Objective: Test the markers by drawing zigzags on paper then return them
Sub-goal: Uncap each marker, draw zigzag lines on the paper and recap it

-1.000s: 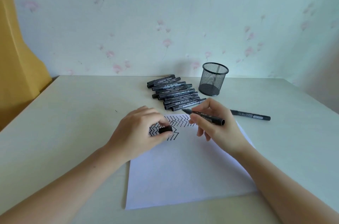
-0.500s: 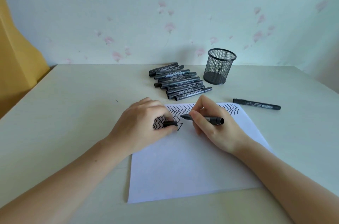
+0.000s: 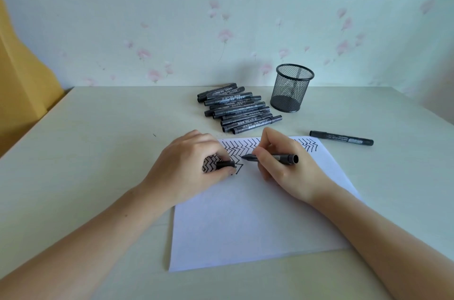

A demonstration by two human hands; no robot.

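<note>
Table [image 3: 98,152] against pink-flowered wallpaper [image 3: 221,17]

You have a pale cream table [image 3: 93,152] filling the lower view, running back to a wall [image 3: 221,4] at 12 o'clock papered in light blue-green with faint pink flowers. At 9 o'clock, a mustard-yellow curtain [image 3: 22,83] hangs beside the table's left edge. 1 small dark speck [image 3: 154,135] marks the tabletop toward 11 o'clock.
</note>
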